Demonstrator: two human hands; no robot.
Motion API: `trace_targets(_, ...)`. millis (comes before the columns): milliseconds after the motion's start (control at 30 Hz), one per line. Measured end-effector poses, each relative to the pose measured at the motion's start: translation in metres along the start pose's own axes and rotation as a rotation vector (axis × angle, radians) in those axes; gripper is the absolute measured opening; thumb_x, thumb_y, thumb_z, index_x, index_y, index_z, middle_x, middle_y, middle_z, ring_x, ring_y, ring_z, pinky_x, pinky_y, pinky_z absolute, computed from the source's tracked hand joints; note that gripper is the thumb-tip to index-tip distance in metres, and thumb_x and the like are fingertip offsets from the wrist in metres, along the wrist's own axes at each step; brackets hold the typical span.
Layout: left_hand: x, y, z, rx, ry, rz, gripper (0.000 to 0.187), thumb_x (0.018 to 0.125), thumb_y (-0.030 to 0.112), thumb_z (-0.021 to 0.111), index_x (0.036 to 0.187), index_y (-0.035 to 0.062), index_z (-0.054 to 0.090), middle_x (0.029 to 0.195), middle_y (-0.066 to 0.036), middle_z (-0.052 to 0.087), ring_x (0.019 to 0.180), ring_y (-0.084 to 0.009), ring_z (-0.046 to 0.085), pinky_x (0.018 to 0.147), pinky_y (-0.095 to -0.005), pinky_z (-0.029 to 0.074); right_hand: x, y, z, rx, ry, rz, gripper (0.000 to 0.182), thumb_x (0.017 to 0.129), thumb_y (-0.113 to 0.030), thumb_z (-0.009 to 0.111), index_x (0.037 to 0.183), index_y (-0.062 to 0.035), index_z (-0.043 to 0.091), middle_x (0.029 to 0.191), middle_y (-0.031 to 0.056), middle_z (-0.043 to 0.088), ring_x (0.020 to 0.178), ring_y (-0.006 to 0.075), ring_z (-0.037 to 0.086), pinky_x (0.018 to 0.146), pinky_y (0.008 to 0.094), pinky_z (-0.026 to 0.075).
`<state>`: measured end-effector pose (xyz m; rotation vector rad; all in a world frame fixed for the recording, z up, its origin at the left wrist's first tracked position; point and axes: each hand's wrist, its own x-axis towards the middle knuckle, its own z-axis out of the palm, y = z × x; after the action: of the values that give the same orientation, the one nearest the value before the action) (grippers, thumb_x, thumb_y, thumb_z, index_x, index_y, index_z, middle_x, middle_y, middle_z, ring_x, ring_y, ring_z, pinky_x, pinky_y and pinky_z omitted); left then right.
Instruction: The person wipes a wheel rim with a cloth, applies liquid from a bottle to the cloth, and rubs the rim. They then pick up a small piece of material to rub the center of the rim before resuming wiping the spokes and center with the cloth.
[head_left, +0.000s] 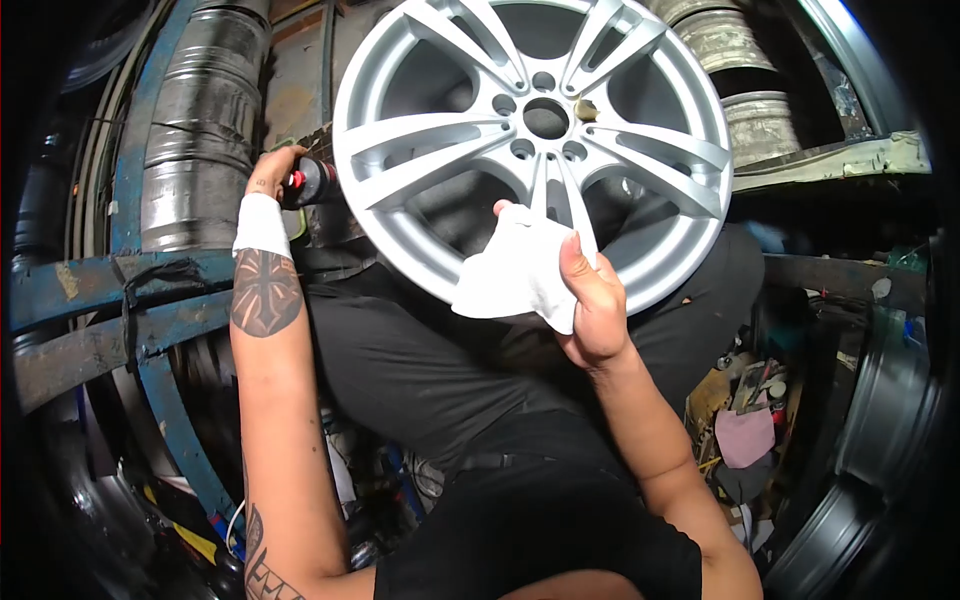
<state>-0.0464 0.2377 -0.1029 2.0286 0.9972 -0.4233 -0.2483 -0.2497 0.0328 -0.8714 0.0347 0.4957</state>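
Note:
A silver alloy wheel [640, 165] with twin spokes lies face up over the person's lap. My right hand [598, 305] pinches a white cloth [520, 262], which hangs over the wheel's lower rim and the bottom spokes. Left of the wheel, my left hand [275, 172] is curled at a black and red container [318, 183]; its far fingers are partly hidden. A white band wraps my left wrist. Near the wheel's centre hole, a small brownish spot shows by a bolt hole.
Stacked metal wheels [200, 130] stand at the left behind a blue metal frame [75, 290]. More rims [757, 125] are at the upper right. Lower right holds cluttered items, a pink cloth [745, 435] and dark wheels [880, 400].

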Motion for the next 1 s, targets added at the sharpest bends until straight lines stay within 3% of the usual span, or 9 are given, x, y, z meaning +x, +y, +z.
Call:
trace_targets(167, -0.057, 0.057, 0.015, 0.403, 0.530, 0.078, 0.064, 0.086, 0.049, 0.058, 0.128, 0.0015, 0.068, 0.135, -0.023, 0.064, 0.131, -0.0381, 0.058, 0.108, -0.0449, 0.045, 0.006, -0.003, -0.006, 0.019, 0.024, 0.019, 0.064, 0.111, -0.039, 0.038, 0.148, 0.0134, 0.038, 0.158, 0.0206, 0.042, 0.133, 0.0308, 0.056, 0.114, 0.0417, 0.044)
trace_targets(333, -0.019, 0.044, -0.005, 0.323, 0.385, 0.200, 0.054, 0.088, 0.053, 0.054, 0.125, 0.0178, 0.073, 0.132, -0.018, 0.067, 0.127, -0.0391, 0.060, 0.105, -0.0474, 0.047, 0.005, -0.012, 0.006, 0.095, -0.064, -0.028, 0.066, 0.111, -0.039, 0.039, 0.152, 0.0127, 0.031, 0.163, 0.0200, 0.034, 0.143, 0.0301, 0.046, 0.118, 0.0421, 0.038)
trace_targets(367, -0.020, 0.043, 0.016, 0.270, 0.564, 0.286, 0.049, 0.088, 0.052, 0.056, 0.120, 0.0211, 0.076, 0.127, -0.017, 0.069, 0.124, -0.0388, 0.061, 0.104, -0.0469, 0.048, 0.006, -0.010, 0.005, 0.110, -0.084, -0.038, 0.068, 0.111, -0.038, 0.039, 0.154, 0.0121, 0.027, 0.164, 0.0197, 0.031, 0.149, 0.0302, 0.037, 0.123, 0.0432, 0.031)
trace_targets(400, -0.062, 0.064, 0.033, 0.255, 0.606, 0.381, 0.043, 0.090, 0.045, 0.059, 0.119, 0.0188, 0.076, 0.125, -0.018, 0.070, 0.120, -0.0382, 0.064, 0.101, -0.0446, 0.050, 0.007, -0.007, 0.007, 0.102, -0.029, -0.079, 0.066, 0.111, -0.039, 0.040, 0.156, 0.0072, 0.028, 0.159, 0.0185, 0.040, 0.130, 0.0243, 0.058, 0.105, 0.0360, 0.050)
trace_targets(433, -0.080, 0.079, 0.041, 0.233, 0.618, 0.617, 0.036, 0.093, 0.037, 0.059, 0.116, 0.0152, 0.076, 0.121, -0.018, 0.071, 0.114, -0.0388, 0.066, 0.097, -0.0430, 0.052, 0.003, -0.012, 0.003, 0.115, -0.021, -0.022, 0.065, 0.111, -0.040, 0.040, 0.157, 0.0041, 0.028, 0.151, 0.0165, 0.049, 0.111, 0.0187, 0.063, 0.087, 0.0306, 0.053)
trace_targets(567, -0.265, 0.119, 0.094, 0.045, 0.368, 1.329, 0.024, 0.095, 0.015, 0.059, 0.111, 0.0086, 0.075, 0.111, -0.013, 0.074, 0.106, -0.0305, 0.068, 0.094, -0.0377, 0.050, -0.004, -0.013, -0.019, 0.188, -0.016, 0.026, 0.061, 0.110, -0.044, 0.041, 0.155, -0.0025, 0.037, 0.122, 0.0085, 0.067, 0.066, 0.0050, 0.057, 0.049, 0.0203, 0.043)
trace_targets(667, -0.349, 0.073, 0.142, 0.226, 0.177, 1.561, 0.042, 0.095, 0.040, 0.062, 0.124, 0.0119, 0.073, 0.136, -0.016, 0.062, 0.124, -0.0373, 0.056, 0.109, -0.0507, 0.038, -0.010, -0.013, -0.017, 0.213, 0.061, 0.003, 0.059, 0.110, -0.046, 0.041, 0.149, -0.0019, 0.044, 0.115, 0.0070, 0.069, 0.068, 0.0054, 0.057, 0.052, 0.0203, 0.045)
trace_targets(867, -0.382, 0.022, 0.182, 0.084, 0.076, 1.324, 0.064, 0.097, 0.062, 0.052, 0.140, 0.0163, 0.064, 0.161, -0.023, 0.035, 0.144, -0.0467, 0.029, 0.119, -0.0565, 0.019, -0.021, -0.012, -0.018, 0.125, -0.109, -0.023, 0.061, 0.113, -0.039, 0.034, 0.158, 0.0021, 0.029, 0.151, 0.0117, 0.049, 0.135, 0.0183, 0.051, 0.113, 0.0345, 0.041)
trace_targets(1000, -0.383, 0.019, 0.178, 0.183, 0.193, 1.311, 0.065, 0.099, 0.068, 0.043, 0.142, 0.0228, 0.063, 0.164, -0.024, 0.027, 0.147, -0.0474, 0.022, 0.120, -0.0571, 0.014, -0.027, -0.006, -0.018, 0.163, -0.118, -0.007, 0.060, 0.113, -0.040, 0.034, 0.156, 0.0021, 0.035, 0.147, 0.0118, 0.052, 0.133, 0.0187, 0.052, 0.111, 0.0339, 0.042)
